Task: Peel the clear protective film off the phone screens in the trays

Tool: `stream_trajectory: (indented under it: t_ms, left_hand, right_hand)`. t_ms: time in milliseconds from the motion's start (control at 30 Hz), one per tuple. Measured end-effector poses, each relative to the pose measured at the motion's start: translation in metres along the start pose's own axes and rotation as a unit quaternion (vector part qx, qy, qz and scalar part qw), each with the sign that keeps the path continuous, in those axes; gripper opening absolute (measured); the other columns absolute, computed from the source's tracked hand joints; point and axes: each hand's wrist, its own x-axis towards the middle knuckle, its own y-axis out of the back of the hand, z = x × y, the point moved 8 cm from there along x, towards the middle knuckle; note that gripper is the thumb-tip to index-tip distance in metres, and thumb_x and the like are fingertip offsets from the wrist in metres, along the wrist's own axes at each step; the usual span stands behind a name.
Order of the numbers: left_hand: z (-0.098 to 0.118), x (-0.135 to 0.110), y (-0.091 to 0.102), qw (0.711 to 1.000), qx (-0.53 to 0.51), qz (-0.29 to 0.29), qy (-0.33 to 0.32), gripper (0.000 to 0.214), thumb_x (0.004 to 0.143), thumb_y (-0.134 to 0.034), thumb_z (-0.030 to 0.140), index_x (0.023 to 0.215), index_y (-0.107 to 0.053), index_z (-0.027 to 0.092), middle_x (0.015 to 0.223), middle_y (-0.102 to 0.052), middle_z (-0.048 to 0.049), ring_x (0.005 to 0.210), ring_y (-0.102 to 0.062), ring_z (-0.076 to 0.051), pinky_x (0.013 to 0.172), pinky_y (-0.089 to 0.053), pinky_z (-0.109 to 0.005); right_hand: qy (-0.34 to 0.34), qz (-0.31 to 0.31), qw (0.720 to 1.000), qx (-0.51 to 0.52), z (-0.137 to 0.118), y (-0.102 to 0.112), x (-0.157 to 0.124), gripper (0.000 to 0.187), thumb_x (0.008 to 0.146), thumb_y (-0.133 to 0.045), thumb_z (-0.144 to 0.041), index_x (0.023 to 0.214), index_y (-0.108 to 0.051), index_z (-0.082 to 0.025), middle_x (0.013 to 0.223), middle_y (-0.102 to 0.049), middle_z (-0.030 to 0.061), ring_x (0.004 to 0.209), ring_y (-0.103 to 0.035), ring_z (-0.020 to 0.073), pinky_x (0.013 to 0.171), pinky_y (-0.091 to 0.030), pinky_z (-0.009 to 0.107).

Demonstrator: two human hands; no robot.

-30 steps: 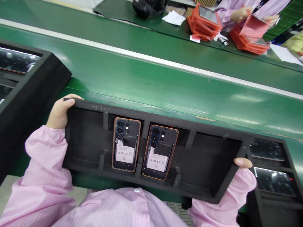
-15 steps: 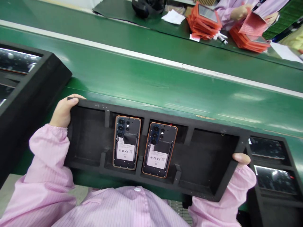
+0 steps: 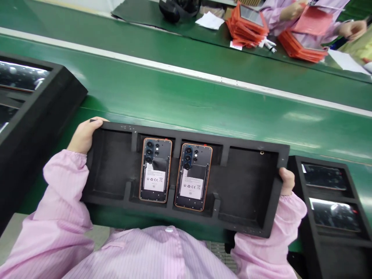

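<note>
1. Change: the right end of the black tray point(image 3: 250, 145) swings up and inward from its place half a second ago. It no longer overlaps the neighbouring tray point(image 3: 343, 240); a narrow gap shows between them.
2. Meaning, as I judge it: the held tray now has room on that side, and its load rides undisturbed.
3. Left hand point(image 3: 83, 135): clamped on the upper left corner, thumb over the rim. Right hand point(image 3: 287, 180): pinching the right end, thumb on the edge, fingers out of sight behind.
4. Tray sits before the torso, slightly slanted, over the near side of the green bench point(image 3: 180, 97). Whether its underside touches anything is hard to tell.
5. Left phone point(image 3: 155, 170) and right phone point(image 3: 193, 177) lie in the middle slots, camera side up, orange-edged, back covers off, white labels showing.
</note>
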Motion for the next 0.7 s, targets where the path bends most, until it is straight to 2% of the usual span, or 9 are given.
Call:
stream_trajectory:
  t_ms: [100,267,400,467,567,633,700]
  left_hand:
    - [-0.004,0.002,0.0,1.0,0.014,-0.001,0.001,0.034,0.075,-0.056,0.042,0.093,-0.062,0.014,0.085,-0.063,-0.0004,0.084,-0.054,-0.017,0.077,-0.044,-0.023]
    - [-0.009,0.007,-0.002,0.999,0.044,-0.011,0.003,0.035,0.078,-0.054,0.042,0.095,-0.063,0.012,0.091,-0.064,-0.001,0.089,-0.054,-0.016,0.085,-0.042,-0.023]
    - [-0.01,0.008,-0.003,0.997,0.073,-0.011,0.008,0.035,0.079,-0.054,0.044,0.094,-0.063,0.013,0.094,-0.065,-0.0013,0.095,-0.055,-0.018,0.09,-0.042,-0.024]
    - [-0.011,0.007,-0.004,0.996,0.088,-0.008,0.016,0.036,0.079,-0.054,0.045,0.095,-0.063,0.014,0.097,-0.065,-0.0014,0.097,-0.055,-0.018,0.093,-0.041,-0.026]
    - [-0.014,0.006,-0.006,0.993,0.111,0.0,0.034,0.039,0.08,-0.054,0.048,0.097,-0.063,0.014,0.099,-0.066,-0.0022,0.098,-0.055,-0.02,0.094,-0.042,-0.029]
    - [-0.015,0.006,-0.007,0.99,0.132,0.0,0.041,0.042,0.08,-0.054,0.05,0.099,-0.064,0.014,0.102,-0.066,-0.0034,0.1,-0.056,-0.021,0.093,-0.042,-0.029]
    - [-0.015,0.007,-0.004,0.987,0.157,-0.018,0.041,0.047,0.076,-0.062,0.053,0.103,-0.064,0.014,0.106,-0.067,-0.0049,0.101,-0.056,-0.022,0.09,-0.043,-0.028]
  right_hand:
    - [-0.021,0.006,1.0,0.001,-0.007,-0.009,-0.006,0.054,0.051,-0.067,-0.075,0.061,-0.062,-0.022,0.056,-0.06,0.0066,0.059,-0.062,0.027,0.06,-0.055,0.044]
    - [-0.054,-0.015,0.998,0.004,-0.016,-0.024,-0.014,0.054,0.062,-0.062,-0.07,0.078,-0.068,-0.019,0.068,-0.067,0.0095,0.079,-0.068,0.0318,0.072,-0.057,0.046]
    - [-0.087,-0.038,0.995,0.017,-0.014,-0.032,-0.016,0.056,0.063,-0.063,-0.069,0.086,-0.069,-0.018,0.076,-0.07,0.0112,0.081,-0.069,0.0326,0.069,-0.056,0.043]
    - [-0.106,-0.062,0.992,0.024,-0.011,-0.039,-0.015,0.06,0.068,-0.061,-0.07,0.095,-0.07,-0.017,0.083,-0.071,0.012,0.082,-0.069,0.0309,0.069,-0.055,0.04]
    - [-0.052,-0.08,0.993,-0.077,-0.018,-0.043,-0.008,0.063,0.082,-0.048,-0.07,0.1,-0.07,-0.015,0.089,-0.071,0.0114,0.086,-0.067,0.0255,0.075,-0.052,0.035]
    - [0.002,-0.071,0.984,-0.165,-0.024,-0.04,-0.001,0.059,0.082,-0.05,-0.068,0.092,-0.071,-0.014,0.085,-0.07,0.0094,0.083,-0.065,0.023,0.077,-0.049,0.033]
    - [0.058,-0.021,0.975,-0.214,-0.033,-0.027,0.006,0.053,0.079,-0.057,-0.064,0.088,-0.071,-0.014,0.08,-0.067,0.0069,0.074,-0.061,0.0204,0.074,-0.048,0.032]
